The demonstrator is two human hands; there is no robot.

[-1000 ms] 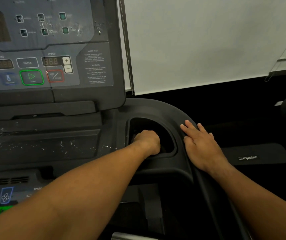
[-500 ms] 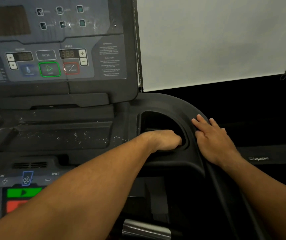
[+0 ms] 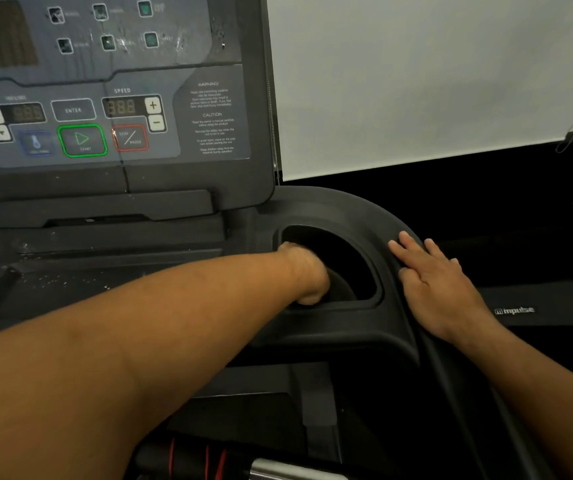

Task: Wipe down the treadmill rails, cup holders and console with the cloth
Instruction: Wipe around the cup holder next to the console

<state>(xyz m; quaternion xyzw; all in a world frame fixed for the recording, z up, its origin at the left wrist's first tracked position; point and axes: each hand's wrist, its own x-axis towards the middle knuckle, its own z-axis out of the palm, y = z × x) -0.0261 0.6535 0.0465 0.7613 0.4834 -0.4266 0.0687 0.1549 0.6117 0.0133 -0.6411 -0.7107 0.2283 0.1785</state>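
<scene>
My left hand (image 3: 307,275) is plunged into the cup holder (image 3: 350,261) at the right end of the treadmill deck. The wrist bends over the holder's near-left rim and the fingers go down out of sight into the dark well, so I cannot tell how they are set or what they hold. The cloth is hidden from me; if it is in the holder, my hand covers it.

My right hand (image 3: 440,289) lies flat, palm down, fingers straight and slightly spread, on the curved black rim just to the right of the cup holder, where it runs into the right rail (image 3: 458,393). It holds nothing.

To the left of the holder, the flat tray (image 3: 105,271) below the console is dotted with pale specks. The console (image 3: 188,174) stands upright beyond it, with a green-outlined start button (image 3: 82,140) and a red-outlined stop button (image 3: 130,137) side by side under the speed display. Past the console's right edge hangs a white blind (image 3: 416,81). Beyond my right hand, a dark panel carries an "impulse" logo (image 3: 514,310).
</scene>
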